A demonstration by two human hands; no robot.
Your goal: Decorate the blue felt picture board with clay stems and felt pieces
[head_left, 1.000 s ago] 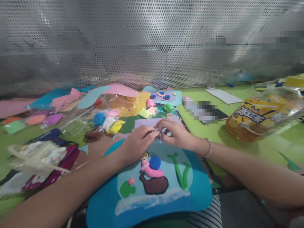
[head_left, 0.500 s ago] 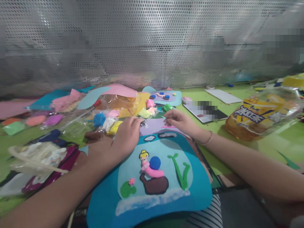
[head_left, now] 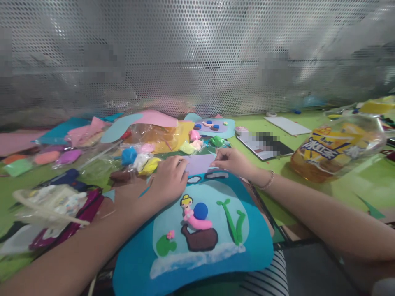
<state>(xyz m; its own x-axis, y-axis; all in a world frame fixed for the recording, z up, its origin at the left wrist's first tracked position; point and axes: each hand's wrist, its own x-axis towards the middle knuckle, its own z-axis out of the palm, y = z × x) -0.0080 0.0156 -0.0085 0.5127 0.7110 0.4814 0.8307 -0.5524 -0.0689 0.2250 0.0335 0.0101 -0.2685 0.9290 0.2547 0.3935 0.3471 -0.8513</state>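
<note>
Backdrop: perforated metal screen [head_left: 197,53], shiny, silver-grey. Tabletop [head_left: 286,170]: matt green, smooth. Big blue sheet [head_left: 135,263] looks like matt craft foam or felt, w/ soft matt modelling-clay figures [head_left: 199,240] stuck on. Lilac sheet [head_left: 199,163]: thin, matt, paper or foam, can't tell which. Clay lumps in clear glossy plastic bags [head_left: 135,158]. Drink bottle [head_left: 336,150]: clear glossy plastic, printed label.
</note>
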